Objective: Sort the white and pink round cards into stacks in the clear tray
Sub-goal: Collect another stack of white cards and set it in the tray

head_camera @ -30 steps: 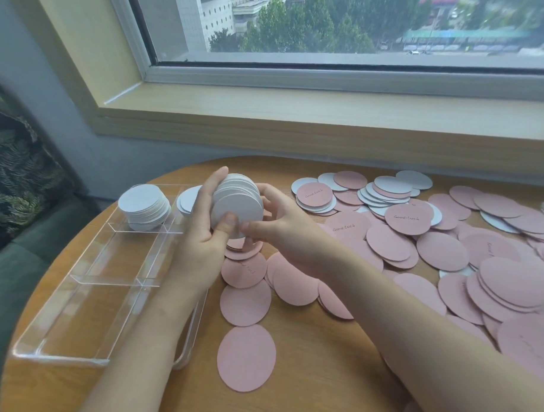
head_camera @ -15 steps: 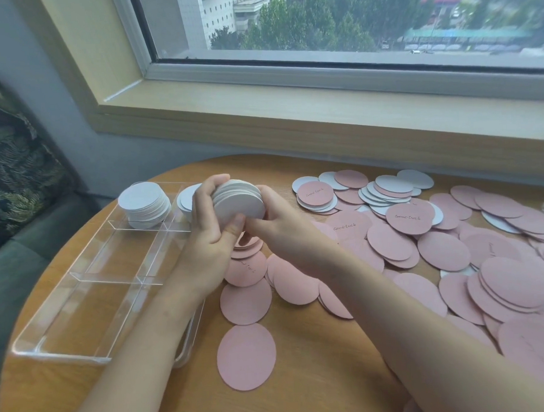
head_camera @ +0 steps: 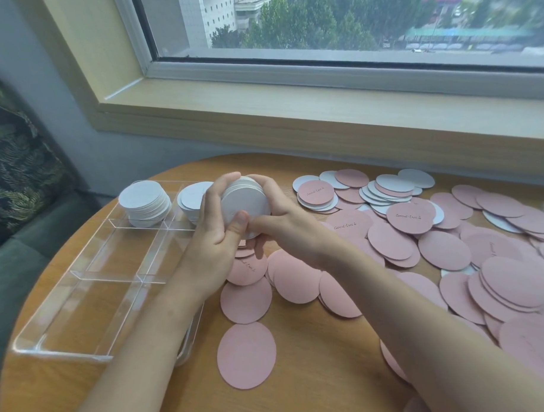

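Note:
A thick stack of white round cards (head_camera: 245, 203) is held upright on its edge between both hands, just right of the clear tray (head_camera: 83, 305). My left hand (head_camera: 213, 245) grips its left side, thumb on the front face. My right hand (head_camera: 283, 227) curls round its right side and back. Two white stacks stand in the tray's far compartments, one at the left (head_camera: 144, 201) and one at the right (head_camera: 194, 200), partly hidden by my left hand. Loose pink cards (head_camera: 445, 250) and several white ones (head_camera: 393, 186) cover the table to the right.
The round wooden table (head_camera: 316, 373) stands against a wall under a window sill (head_camera: 322, 102). The tray's near compartments hold nothing. A single pink card (head_camera: 245, 354) lies near the front. A dark leaf-patterned cushion (head_camera: 13, 171) sits on a sofa at the left.
The held white stack has dropped a little and tilted, its flat face turned more toward me. Both hands stayed around it, fingers shifting slightly.

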Available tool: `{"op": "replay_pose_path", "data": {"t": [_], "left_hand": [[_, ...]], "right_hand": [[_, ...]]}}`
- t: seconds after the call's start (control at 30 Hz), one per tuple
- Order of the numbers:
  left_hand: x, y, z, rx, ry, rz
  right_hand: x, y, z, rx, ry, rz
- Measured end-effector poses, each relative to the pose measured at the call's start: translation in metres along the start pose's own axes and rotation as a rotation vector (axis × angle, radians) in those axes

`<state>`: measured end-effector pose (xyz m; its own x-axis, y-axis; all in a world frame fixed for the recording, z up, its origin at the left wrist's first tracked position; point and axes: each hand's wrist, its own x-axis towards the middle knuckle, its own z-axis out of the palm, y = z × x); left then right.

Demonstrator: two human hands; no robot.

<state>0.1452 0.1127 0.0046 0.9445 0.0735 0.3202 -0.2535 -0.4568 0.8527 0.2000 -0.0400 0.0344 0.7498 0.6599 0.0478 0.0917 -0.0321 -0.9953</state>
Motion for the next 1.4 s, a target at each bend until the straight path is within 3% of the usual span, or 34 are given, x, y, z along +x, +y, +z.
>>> {"op": "replay_pose_path", "data": {"t": [0.3,0.47,0.93,1.17,1.4], "left_hand": [[0.001,0.002,-0.003,0.031,-0.051,-0.001],[0.0,0.004,-0.006,-0.014,0.002,0.004],[-0.001,0.005,-0.006,-0.027,0.036,-0.02],[-0.004,0.009,-0.007,-0.073,0.146,-0.005],[-0.003,0.007,-0.008,-0.011,0.151,-0.035]], "right_hand": [[-0.002,0.005,-0.003,0.03,0.048,0.056],[0.0,0.009,-0.004,0.071,0.099,0.023],[0.0,0.0,-0.01,-0.041,0.042,0.031],[0.003,0.001,-0.042,-0.288,0.03,-0.013],[0.003,0.026,-0.1,-0.941,0.281,0.014]]}}
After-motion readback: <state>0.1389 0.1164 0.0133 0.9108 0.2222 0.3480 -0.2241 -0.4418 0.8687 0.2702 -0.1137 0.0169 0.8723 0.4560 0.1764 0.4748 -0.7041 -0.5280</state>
